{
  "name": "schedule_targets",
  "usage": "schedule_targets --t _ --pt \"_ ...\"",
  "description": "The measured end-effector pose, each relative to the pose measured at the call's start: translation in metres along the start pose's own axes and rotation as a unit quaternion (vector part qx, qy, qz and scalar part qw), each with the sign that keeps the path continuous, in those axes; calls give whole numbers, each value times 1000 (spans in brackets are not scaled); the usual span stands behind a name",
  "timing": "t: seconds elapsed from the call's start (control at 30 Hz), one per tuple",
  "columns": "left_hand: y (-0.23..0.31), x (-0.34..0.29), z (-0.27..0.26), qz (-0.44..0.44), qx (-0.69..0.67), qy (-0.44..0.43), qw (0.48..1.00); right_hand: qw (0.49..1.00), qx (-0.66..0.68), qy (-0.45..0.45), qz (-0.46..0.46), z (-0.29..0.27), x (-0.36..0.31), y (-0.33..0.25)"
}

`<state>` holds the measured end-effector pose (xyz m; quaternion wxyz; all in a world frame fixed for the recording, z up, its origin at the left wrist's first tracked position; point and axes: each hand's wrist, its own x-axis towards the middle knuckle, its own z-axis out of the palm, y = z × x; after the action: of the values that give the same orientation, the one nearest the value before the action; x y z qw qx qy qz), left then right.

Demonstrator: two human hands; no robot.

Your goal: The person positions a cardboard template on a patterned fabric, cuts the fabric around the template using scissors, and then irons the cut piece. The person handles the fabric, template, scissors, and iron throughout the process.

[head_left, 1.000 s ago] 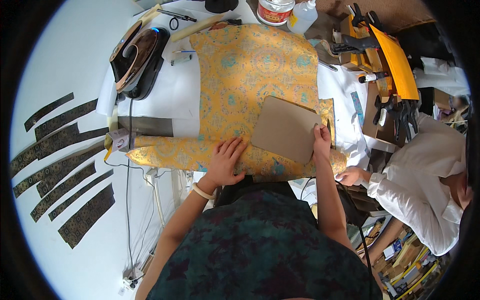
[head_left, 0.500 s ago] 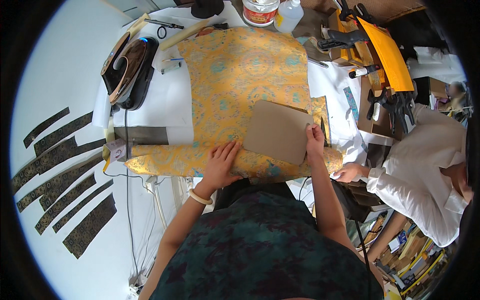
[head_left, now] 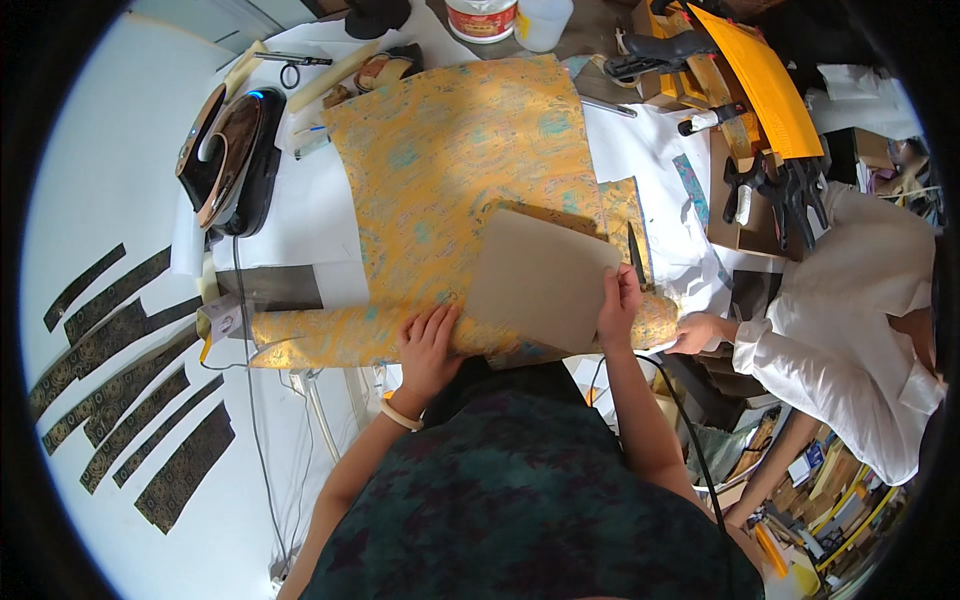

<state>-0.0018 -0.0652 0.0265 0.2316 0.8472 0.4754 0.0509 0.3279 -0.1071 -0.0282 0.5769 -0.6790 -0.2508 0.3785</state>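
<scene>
A yellow brocade fabric (head_left: 460,150) with blue-green medallions spreads over the table, its near part rolled along the front edge. My left hand (head_left: 430,345) lies on the roll with its fingers stretched out. In my right hand (head_left: 620,310) the right edge of a grey-brown board (head_left: 540,280) with rounded corners is pinched between thumb and fingers. The board is tilted above the fabric and casts a shadow on it. Just right of the board, a dark pointed tool (head_left: 633,245) rests on a smaller yellow fabric piece (head_left: 622,200).
A co-worker's hand (head_left: 700,332) is at the roll's right end. Back left stands an iron (head_left: 235,165) with its cord hanging down. A tub (head_left: 480,18) and a whitish container (head_left: 543,22) stand at the back. Black clamps (head_left: 775,190) sit at the right; dark patterned strips (head_left: 185,470) hang on the left wall.
The view has shifted a little. My right hand has brought the board slightly nearer to me. The co-worker's hand has moved a little, still by the roll's end.
</scene>
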Motion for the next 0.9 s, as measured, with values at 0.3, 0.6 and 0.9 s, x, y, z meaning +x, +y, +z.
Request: schedule_targets --t 0.3,0.6,0.9 --pt "5 -13 20 -2 23 49 999 999 -14 18 -41 -2 -23 -8" --pt "-4 -31 37 10 45 67 997 995 -43 38 -86 -4 -44 11" --pt "3 -28 34 4 38 76 996 991 -74 47 -104 0 -43 5"
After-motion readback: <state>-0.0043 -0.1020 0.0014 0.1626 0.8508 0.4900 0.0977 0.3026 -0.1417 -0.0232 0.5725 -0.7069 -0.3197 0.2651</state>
